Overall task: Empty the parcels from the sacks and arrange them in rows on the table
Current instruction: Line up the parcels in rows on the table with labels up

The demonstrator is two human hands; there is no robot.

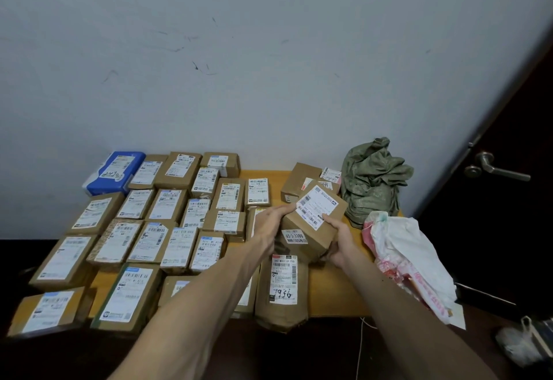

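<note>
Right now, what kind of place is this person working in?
Probably a small back room used for sorting deliveries: labelled parcels lie in rows on a wooden table against a scuffed wall, with a crumpled green sack near a door.

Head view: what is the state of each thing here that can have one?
Held box: tilted, held by both hands.
Left hand: curled on the box's left side.
Right hand: curled round its right side.
Green sack: crumpled, slumped on the table.
White plastic bag: crumpled.
Rowed parcels: flat, labels up.

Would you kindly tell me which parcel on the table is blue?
The blue parcel at the far left corner, hand-marked 2490; the others are brown.
</note>
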